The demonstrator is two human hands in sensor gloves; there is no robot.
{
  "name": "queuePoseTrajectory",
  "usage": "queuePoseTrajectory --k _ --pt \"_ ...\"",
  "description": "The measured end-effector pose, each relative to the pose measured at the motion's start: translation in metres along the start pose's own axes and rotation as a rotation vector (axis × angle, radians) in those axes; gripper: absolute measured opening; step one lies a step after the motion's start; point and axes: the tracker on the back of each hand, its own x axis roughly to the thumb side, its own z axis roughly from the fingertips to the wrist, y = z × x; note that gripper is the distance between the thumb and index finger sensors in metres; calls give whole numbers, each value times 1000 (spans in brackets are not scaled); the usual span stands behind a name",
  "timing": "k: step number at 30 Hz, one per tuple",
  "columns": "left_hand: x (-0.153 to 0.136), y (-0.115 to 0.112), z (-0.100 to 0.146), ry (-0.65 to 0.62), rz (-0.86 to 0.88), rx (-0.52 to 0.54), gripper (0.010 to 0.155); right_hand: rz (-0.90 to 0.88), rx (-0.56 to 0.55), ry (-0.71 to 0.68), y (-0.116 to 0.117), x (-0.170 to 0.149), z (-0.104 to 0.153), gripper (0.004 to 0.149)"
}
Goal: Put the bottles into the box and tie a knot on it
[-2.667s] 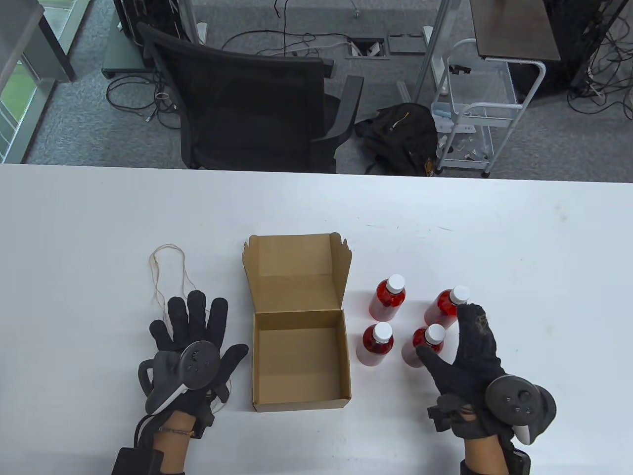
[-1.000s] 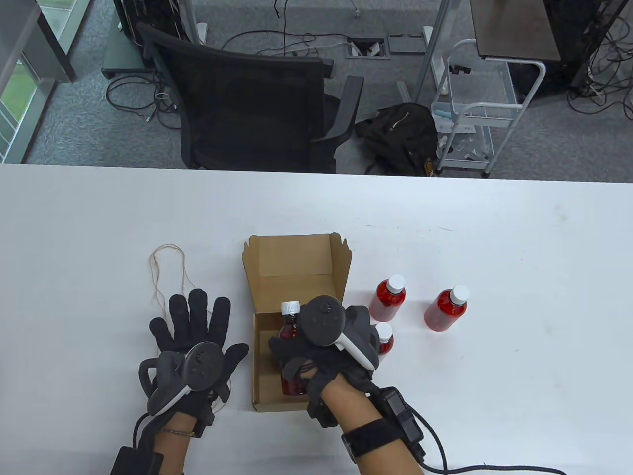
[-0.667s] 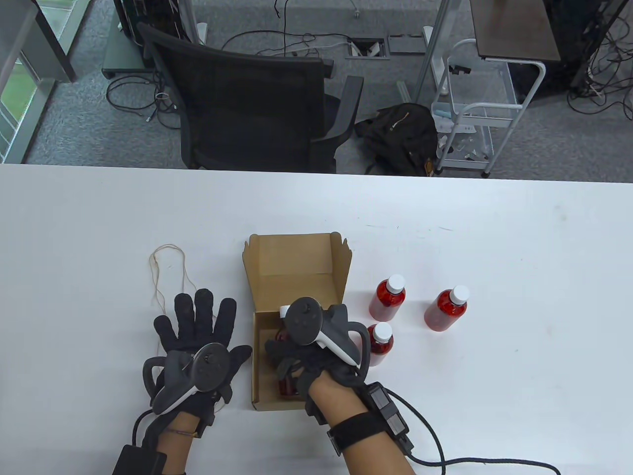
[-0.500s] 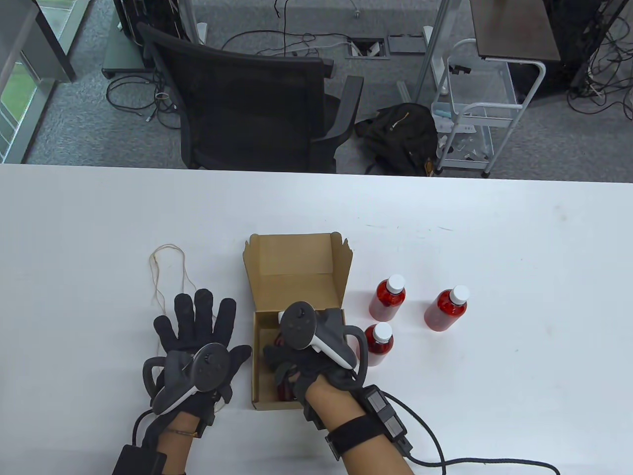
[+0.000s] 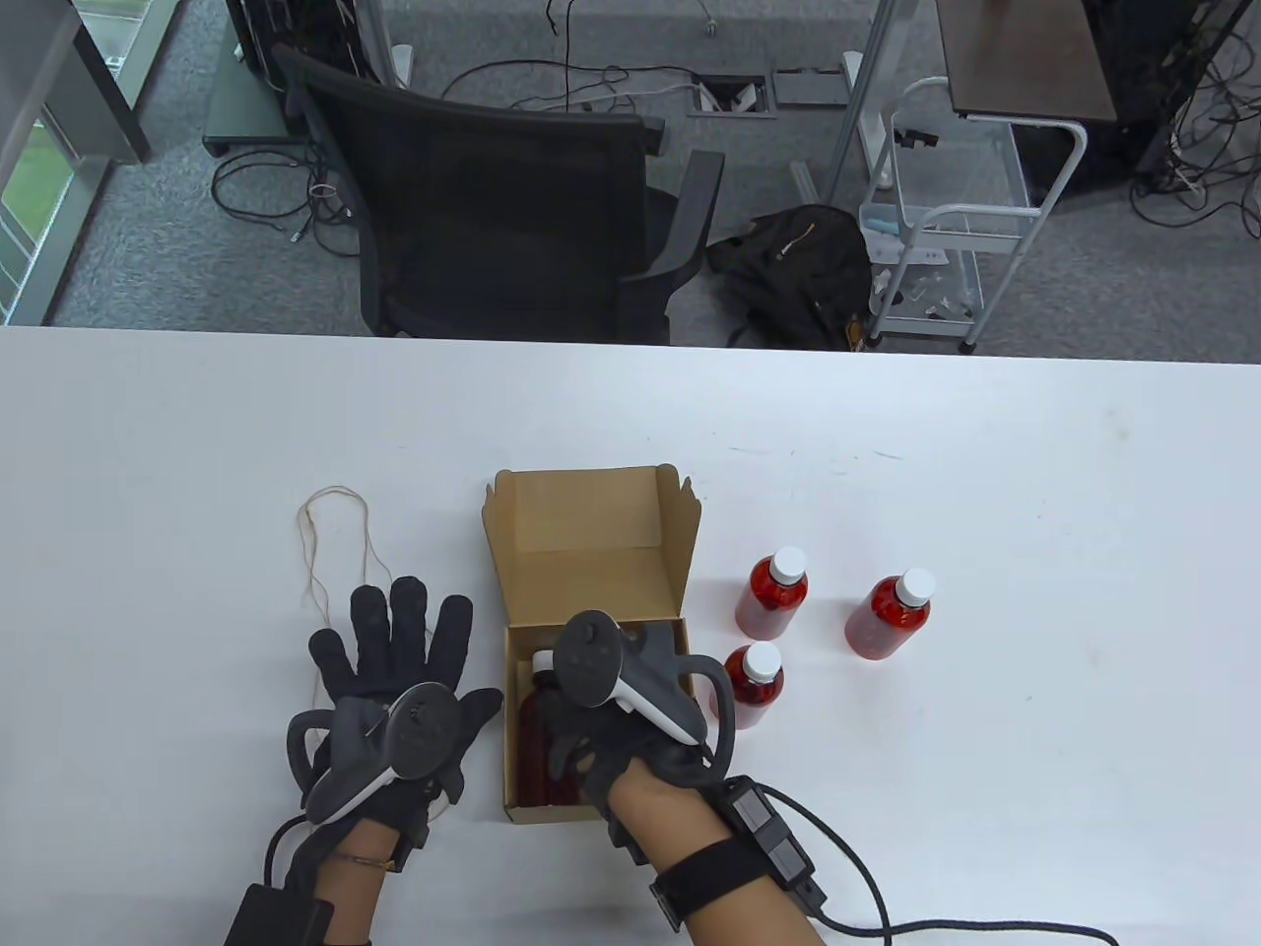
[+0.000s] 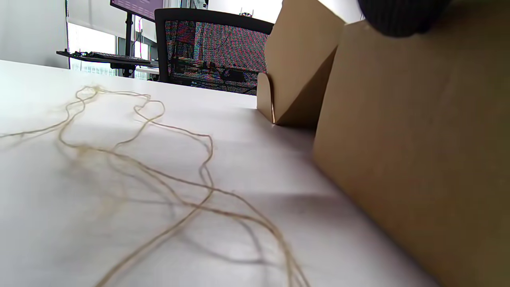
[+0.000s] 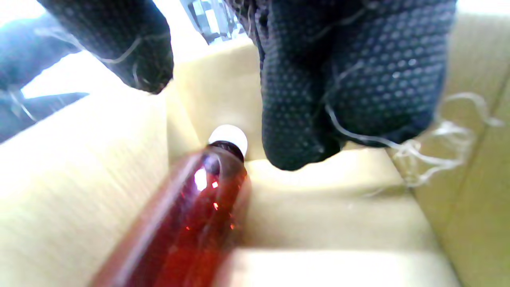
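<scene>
Office or lab, mesh office chair (image 5: 512,217), grey carpet, floor cables (image 5: 286,187), white table (image 5: 985,473)

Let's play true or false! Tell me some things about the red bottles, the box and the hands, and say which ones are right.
1. One red bottle lies on its side inside the box. True.
2. Four bottles stand on the table outside the box. False: three stand there, to the right of the box.
3. The box lid is closed. False: the lid stands open at the far side.
4. The left hand lies flat with fingers spread, over the string. True.
5. The right hand is over the box. True.
6. The string is tied round the box. False: it lies loose on the table, left of the box.
</scene>
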Motion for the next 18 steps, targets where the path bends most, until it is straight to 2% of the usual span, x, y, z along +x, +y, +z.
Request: queuePoseTrajectory --k 5,7,10,12,14,18 --pt "1 0 1 -2 -8 7 95 21 -221 -75 -45 -10 25 81" --pt "1 0 2 -1 -11 7 95 97 -370 -103 -66 -24 37 82" --pt "1 0 2 1 -11 6 95 165 -499 -111 -86 -48 51 83" --pt "2 0 3 2 -15 7 95 147 -531 -109 -92 -70 57 84" --pt "2 -1 3 5 -26 4 95 55 -524 -73 -91 -95 60 85" --pt "3 0 3 8 -31 1 95 -152 -489 -109 -71 -142 60 87"
